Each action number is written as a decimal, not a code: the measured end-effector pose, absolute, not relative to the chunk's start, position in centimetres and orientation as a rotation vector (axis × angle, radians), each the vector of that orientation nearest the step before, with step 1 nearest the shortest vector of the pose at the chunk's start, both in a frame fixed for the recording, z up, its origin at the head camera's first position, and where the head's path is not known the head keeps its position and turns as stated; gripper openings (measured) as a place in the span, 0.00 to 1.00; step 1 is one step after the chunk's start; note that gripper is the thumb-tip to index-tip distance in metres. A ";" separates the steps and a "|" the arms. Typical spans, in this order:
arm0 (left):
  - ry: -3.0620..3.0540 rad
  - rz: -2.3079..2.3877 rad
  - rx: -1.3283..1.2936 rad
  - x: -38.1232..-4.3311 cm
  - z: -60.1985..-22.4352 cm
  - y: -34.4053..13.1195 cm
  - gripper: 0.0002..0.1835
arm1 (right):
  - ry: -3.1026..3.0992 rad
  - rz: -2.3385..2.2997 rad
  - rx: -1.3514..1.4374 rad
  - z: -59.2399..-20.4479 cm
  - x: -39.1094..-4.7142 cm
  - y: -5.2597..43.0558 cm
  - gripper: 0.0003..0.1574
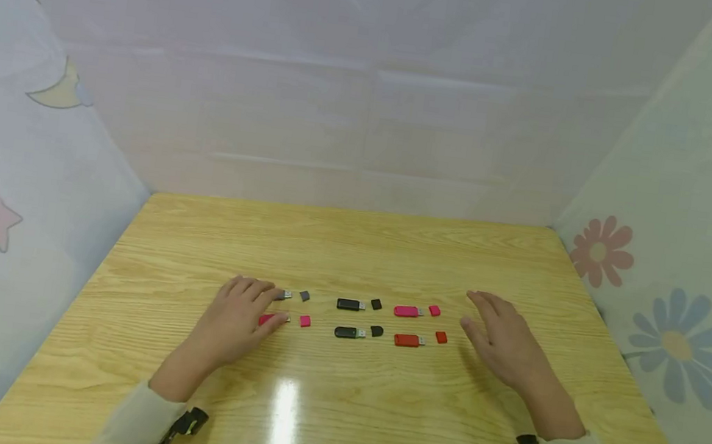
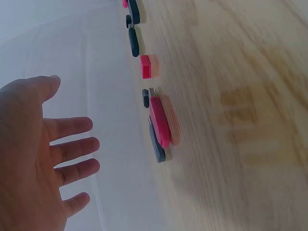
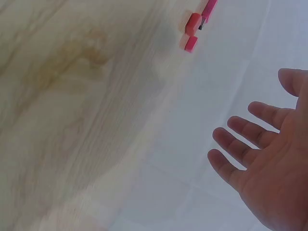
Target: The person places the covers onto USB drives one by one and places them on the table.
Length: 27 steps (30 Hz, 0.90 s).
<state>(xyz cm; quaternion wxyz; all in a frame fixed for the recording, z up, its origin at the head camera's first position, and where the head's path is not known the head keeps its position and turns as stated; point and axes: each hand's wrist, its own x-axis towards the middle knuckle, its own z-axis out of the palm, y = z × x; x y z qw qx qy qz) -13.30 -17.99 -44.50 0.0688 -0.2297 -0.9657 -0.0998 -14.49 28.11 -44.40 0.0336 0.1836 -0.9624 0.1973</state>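
My left hand (image 1: pixel 230 321) hovers over the two leftmost USB sticks, fingers extended and palm free in the left wrist view. Partly hidden beneath it in the head view are a pink USB stick (image 2: pixel 160 120) and a dark grey one (image 2: pixel 156 144). Their caps, pink (image 1: pixel 305 322) and grey (image 1: pixel 305 296), lie just to the right. To the right of the sticks, my right hand (image 1: pixel 508 344) is held with relaxed, spread fingers and holds nothing. Nearest to it are a red USB stick (image 1: pixel 407 340) with its red cap (image 1: pixel 441 338) and a pink stick (image 1: pixel 406 311) with its pink cap (image 1: pixel 435 311).
Two black USB sticks, one behind (image 1: pixel 348 304) and one in front (image 1: pixel 345 332), lie mid-table with black caps (image 1: pixel 375 304) beside them. All sticks form two rows on the wooden table (image 1: pixel 352 251), metal plugs bare. Pale patterned sheets (image 1: pixel 367 127) surround the back and sides.
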 end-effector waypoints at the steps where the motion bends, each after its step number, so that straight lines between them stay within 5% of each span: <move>1: -2.906 -0.295 -0.697 -13.3 -44.6 -17.8 0.27 | -2.962 0.609 0.574 -44.4 -14.4 28.0 0.36; 27: -2.907 -0.293 -0.859 -12.6 -45.5 -14.5 0.28 | -2.959 0.583 0.668 -45.1 -13.6 25.5 0.36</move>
